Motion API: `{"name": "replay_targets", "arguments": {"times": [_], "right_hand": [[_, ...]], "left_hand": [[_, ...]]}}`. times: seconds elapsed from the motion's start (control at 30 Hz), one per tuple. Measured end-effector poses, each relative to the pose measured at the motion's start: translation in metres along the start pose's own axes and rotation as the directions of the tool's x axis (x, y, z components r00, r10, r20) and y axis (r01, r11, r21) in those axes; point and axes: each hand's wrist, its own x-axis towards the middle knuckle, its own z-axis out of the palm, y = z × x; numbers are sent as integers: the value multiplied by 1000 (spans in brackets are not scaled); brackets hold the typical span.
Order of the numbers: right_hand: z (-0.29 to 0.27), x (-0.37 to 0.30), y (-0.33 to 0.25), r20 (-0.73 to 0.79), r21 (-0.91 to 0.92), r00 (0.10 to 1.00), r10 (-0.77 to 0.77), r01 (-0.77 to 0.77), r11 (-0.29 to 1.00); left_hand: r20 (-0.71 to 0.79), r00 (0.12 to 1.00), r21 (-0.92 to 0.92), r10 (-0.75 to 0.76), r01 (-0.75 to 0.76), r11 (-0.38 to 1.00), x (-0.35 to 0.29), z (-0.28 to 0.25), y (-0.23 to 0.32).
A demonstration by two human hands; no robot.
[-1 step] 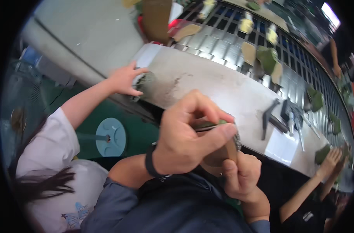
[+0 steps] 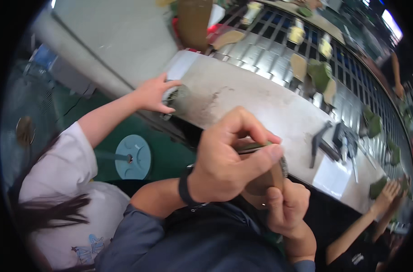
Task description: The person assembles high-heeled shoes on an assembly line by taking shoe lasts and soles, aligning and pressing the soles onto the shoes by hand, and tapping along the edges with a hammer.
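Observation:
At the lower middle of the head view, a shoe upper [image 2: 266, 177] with a tan-brown side and a green edge is held between my two hands. My left hand [image 2: 236, 158], with a black band at the wrist, pinches the green edge between thumb and fingers. On the other side, my right hand [image 2: 289, 205] is closed round the lower part of the piece, thumb on the brown surface. My fingers hide much of the piece, so its full shape does not show.
Beyond the pale worktable [image 2: 251, 99] runs a roller conveyor [image 2: 270, 50] carrying green uppers [image 2: 319, 75] and tan sole-shaped pieces. Dark tools [image 2: 344, 138] lie by a white sheet [image 2: 332, 177]. Co-workers' hands reach in at left [image 2: 154, 94] and right [image 2: 388, 195]. A blue stool [image 2: 134, 167] stands left.
The whole scene sits slightly further right in the picture. Both my hands keep the same grip on the shoe upper.

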Motion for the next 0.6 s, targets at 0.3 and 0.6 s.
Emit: {"name": "replay_targets", "arguments": {"times": [0.3,0.6], "right_hand": [[14,69,27,223,-445,974,45,60,893],[25,49,6,370,-556,916,156,84,827]], "left_hand": [[-324,923,86,207,-190,978,-24,-40,-94],[-178,984,124,21,1,992,-66,-81,-126]]}}
